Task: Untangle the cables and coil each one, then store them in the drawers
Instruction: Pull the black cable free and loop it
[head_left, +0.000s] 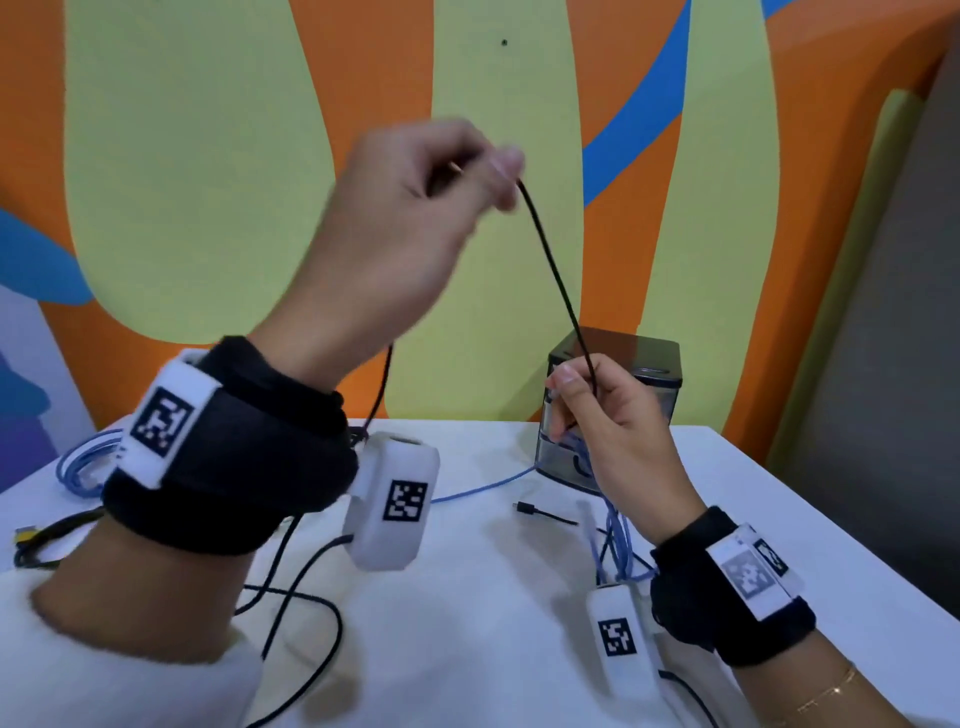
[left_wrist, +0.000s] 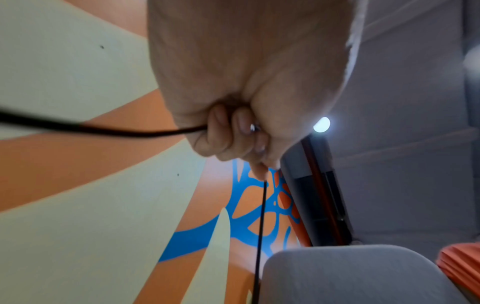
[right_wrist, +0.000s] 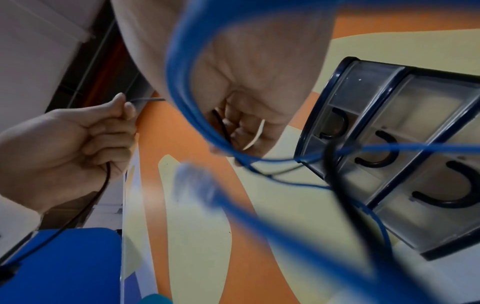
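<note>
Left hand raised toward 11 o'clock, pinching black cable; right hand at 4 o'clock, fingers curled round same cable plus blue cable, probably drawing black free. Drawers behind, on table.

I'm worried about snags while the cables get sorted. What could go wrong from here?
The black cable is stretched taut between the left hand and right hand; pulling harder may tighten a knot. Blue cable loops hang from the right hand near the drawer unit and could catch it.
</note>
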